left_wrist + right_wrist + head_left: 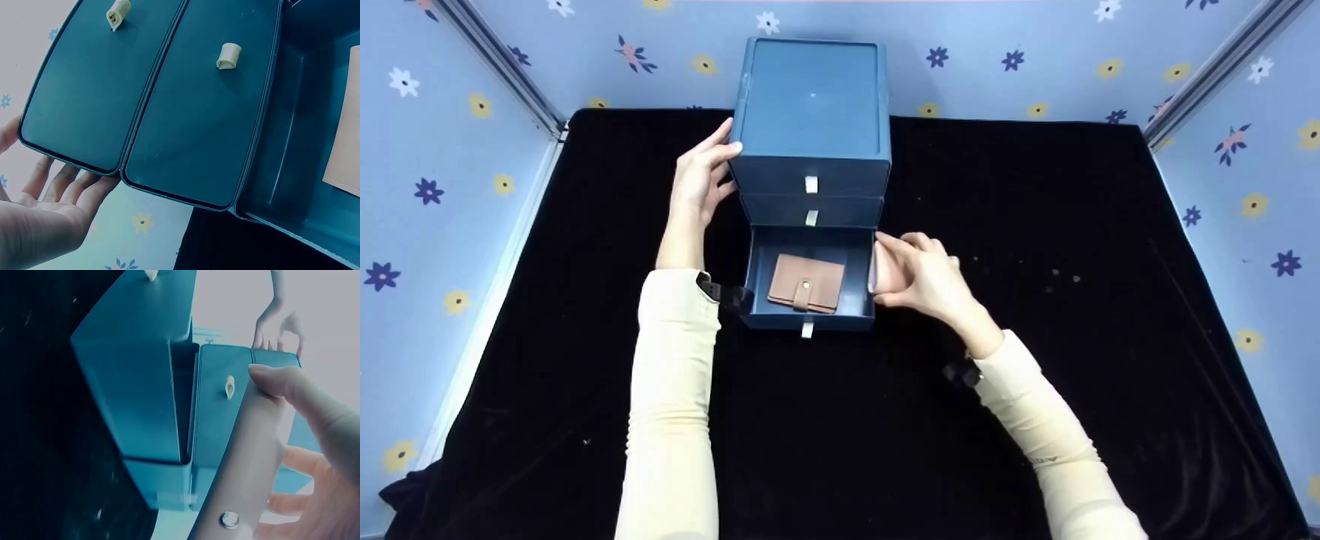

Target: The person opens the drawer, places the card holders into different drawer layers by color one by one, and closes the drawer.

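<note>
A blue three-drawer cabinet has its bottom drawer pulled out. Inside that drawer lies a brown wallet with a snapped strap. My left hand rests against the cabinet's left side near the top, the fingers along the wall, as the left wrist view also shows. At the drawer's right edge, my right hand holds a second wallet, pinkish brown with a metal snap, pinched between thumb and fingers. In the head view this wallet stands on edge, partly hidden by the hand.
Small white pull tabs stick out from the drawer fronts. A black cloth covers the table. Flowered blue panels stand behind and at both sides, with metal posts at the corners.
</note>
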`<state>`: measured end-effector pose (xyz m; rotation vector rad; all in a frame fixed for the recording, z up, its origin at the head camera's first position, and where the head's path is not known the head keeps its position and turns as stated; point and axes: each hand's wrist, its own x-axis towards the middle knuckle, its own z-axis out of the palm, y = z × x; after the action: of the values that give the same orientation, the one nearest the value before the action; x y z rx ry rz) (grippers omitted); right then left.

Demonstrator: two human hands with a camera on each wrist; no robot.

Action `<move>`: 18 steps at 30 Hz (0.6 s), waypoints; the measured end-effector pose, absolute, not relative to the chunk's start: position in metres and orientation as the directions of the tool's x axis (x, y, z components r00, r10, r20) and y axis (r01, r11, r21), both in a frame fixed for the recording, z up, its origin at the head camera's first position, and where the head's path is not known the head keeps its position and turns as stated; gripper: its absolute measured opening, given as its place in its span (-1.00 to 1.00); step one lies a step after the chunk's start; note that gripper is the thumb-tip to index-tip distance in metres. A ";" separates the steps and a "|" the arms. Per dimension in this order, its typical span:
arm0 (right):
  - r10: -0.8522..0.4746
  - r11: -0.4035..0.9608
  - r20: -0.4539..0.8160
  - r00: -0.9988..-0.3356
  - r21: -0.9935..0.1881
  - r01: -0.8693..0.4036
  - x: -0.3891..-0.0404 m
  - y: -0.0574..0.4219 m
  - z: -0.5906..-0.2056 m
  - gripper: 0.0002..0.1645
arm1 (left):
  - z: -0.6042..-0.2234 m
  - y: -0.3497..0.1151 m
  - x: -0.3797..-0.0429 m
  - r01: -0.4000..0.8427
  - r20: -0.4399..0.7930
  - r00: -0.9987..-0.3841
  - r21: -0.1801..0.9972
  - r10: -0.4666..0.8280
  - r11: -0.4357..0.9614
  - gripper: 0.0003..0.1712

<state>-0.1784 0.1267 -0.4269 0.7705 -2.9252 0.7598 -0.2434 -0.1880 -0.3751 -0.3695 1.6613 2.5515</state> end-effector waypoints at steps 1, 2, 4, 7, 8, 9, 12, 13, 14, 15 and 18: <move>-0.462 0.757 0.142 -0.875 -0.451 -0.473 -0.178 0.123 -0.426 0.02 | -0.375 -0.188 -0.243 -0.189 -0.233 -0.970 0.895 -0.064 -0.404 -0.35; -0.466 0.757 0.142 -0.873 -0.446 -0.477 -0.179 0.119 -0.426 0.02 | -0.375 -0.188 -0.243 -0.187 -0.233 -0.970 0.895 -0.064 -0.406 -0.35; -0.476 0.757 0.139 -0.868 -0.437 -0.485 -0.179 0.112 -0.426 0.02 | -0.374 -0.187 -0.242 -0.183 -0.225 -0.972 0.900 -0.063 -0.397 -0.33; -0.494 0.756 0.134 -0.859 -0.423 -0.500 -0.180 0.101 -0.425 0.01 | -0.373 -0.186 -0.242 -0.180 -0.224 -0.973 0.896 -0.063 -0.406 -0.33; -0.499 0.757 0.131 -0.856 -0.416 -0.505 -0.180 0.098 -0.424 0.01 | -0.373 -0.186 -0.242 -0.183 -0.229 -0.971 0.891 -0.062 -0.415 -0.33; -0.505 0.757 0.127 -0.854 -0.410 -0.509 -0.180 0.094 -0.424 0.01 | -0.372 -0.186 -0.242 -0.183 -0.228 -0.972 0.892 -0.061 -0.412 -0.33; -0.523 0.756 0.116 -0.845 -0.396 -0.522 -0.181 0.085 -0.424 0.01 | -0.373 -0.186 -0.243 -0.191 -0.238 -0.969 0.884 -0.059 -0.426 -0.34; -0.528 0.755 0.111 -0.842 -0.392 -0.525 -0.182 0.081 -0.424 0.00 | -0.373 -0.186 -0.243 -0.193 -0.240 -0.969 0.884 -0.058 -0.425 -0.34; -0.532 0.755 0.107 -0.840 -0.389 -0.528 -0.182 0.078 -0.424 0.01 | -0.373 -0.186 -0.244 -0.194 -0.242 -0.969 0.883 -0.059 -0.428 -0.34; -0.536 0.754 0.104 -0.838 -0.386 -0.531 -0.183 0.075 -0.424 0.01 | -0.374 -0.186 -0.244 -0.193 -0.241 -0.969 0.884 -0.060 -0.426 -0.34; -0.546 0.759 0.090 -0.833 -0.369 -0.537 -0.184 0.066 -0.425 0.02 | -0.374 -0.186 -0.243 -0.194 -0.242 -0.968 0.883 -0.062 -0.427 -0.34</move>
<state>-0.1845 0.0662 -0.4247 0.9135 -2.9672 0.6118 -0.2434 -0.1864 -0.3739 -0.3668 1.6367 2.5625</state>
